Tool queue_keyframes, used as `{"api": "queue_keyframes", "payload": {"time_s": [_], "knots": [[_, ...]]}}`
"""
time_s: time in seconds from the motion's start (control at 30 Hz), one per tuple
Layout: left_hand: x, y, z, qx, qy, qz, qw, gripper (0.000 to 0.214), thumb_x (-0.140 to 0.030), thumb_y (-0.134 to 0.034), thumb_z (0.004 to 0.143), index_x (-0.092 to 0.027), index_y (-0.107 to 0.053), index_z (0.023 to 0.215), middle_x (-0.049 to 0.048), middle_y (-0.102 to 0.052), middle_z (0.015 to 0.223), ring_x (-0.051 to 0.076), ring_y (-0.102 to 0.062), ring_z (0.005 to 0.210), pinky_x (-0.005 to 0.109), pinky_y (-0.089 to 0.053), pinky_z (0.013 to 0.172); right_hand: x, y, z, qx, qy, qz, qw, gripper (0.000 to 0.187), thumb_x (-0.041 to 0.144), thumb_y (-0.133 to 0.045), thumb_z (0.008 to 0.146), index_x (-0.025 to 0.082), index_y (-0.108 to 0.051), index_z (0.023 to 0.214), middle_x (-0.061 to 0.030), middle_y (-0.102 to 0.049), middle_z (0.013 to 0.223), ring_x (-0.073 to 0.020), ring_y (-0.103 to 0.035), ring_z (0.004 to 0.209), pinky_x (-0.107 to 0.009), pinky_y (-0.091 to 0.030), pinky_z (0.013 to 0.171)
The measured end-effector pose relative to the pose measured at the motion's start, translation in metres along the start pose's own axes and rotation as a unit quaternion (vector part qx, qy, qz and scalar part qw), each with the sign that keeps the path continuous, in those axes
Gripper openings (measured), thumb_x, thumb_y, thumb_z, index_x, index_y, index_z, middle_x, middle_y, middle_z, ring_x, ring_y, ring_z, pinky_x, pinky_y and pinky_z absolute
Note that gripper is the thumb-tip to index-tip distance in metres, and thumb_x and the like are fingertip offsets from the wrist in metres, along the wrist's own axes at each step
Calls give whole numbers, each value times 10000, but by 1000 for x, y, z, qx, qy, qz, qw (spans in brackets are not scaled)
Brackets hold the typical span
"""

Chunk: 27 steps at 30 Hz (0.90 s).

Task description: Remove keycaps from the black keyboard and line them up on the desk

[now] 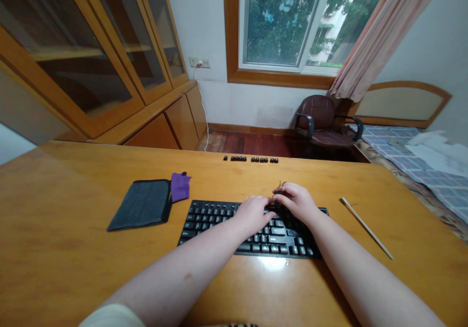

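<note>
A black keyboard point(223, 224) lies on the wooden desk point(73, 249) in front of me. My left hand point(252, 213) rests on its upper middle keys with the fingers curled down. My right hand point(298, 201) sits at the keyboard's top edge, pinching a small thin tool point(280, 186) whose tip pokes up above the fingers. The two hands touch each other over the keys. A row of loose black keycaps point(250, 159) lies at the far edge of the desk.
A dark grey pouch point(141, 204) and a purple cloth point(180, 186) lie left of the keyboard. A thin wooden stick point(366, 227) lies to the right. Beyond the desk are a brown armchair point(323, 120), wooden cabinets point(109, 59), a window and a bed.
</note>
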<state>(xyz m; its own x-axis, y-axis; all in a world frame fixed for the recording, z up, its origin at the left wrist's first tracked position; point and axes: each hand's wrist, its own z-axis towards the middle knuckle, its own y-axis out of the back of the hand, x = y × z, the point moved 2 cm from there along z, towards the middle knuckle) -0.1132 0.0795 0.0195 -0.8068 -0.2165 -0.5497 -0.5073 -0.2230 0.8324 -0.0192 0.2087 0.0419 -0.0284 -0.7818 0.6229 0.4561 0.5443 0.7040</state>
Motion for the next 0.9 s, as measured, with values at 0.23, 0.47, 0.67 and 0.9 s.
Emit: {"api": "queue_keyframes", "payload": {"time_s": [0.23,0.47,0.67,0.9], "knots": [[2,-2,0,-10,2,-22,1000,285,-361,-597,750,-202,-635,984,80,-660,924,251,-595,896,353,-451,806,-3,-1,-1,20,-19,-24,999,178,352,-557,814,209,-632,740,-14,-612,672,-148,-577,656,-261,-449,629],[2,-1,0,-7,-1,-30,1000,242,-349,-562,770,-192,-647,932,86,-662,905,249,-598,869,354,-454,789,1,-5,-1,63,24,7,998,173,349,-561,820,209,-649,771,-20,-642,729,-143,-590,699,-264,-455,676],[1,0,-1,-5,2,-29,1000,221,-355,-530,789,-195,-649,885,73,-661,866,236,-599,847,334,-455,777,2,-2,-1,123,74,18,989,145,335,-572,818,225,-667,813,-33,-676,791,-158,-611,761,-283,-463,713],[1,-1,0,-10,6,-29,999,217,-348,-525,798,-194,-655,877,79,-660,845,238,-600,833,335,-456,772,-4,-7,-4,121,51,-68,989,178,335,-521,849,222,-656,824,-38,-676,759,-159,-617,716,-265,-455,669]]}}
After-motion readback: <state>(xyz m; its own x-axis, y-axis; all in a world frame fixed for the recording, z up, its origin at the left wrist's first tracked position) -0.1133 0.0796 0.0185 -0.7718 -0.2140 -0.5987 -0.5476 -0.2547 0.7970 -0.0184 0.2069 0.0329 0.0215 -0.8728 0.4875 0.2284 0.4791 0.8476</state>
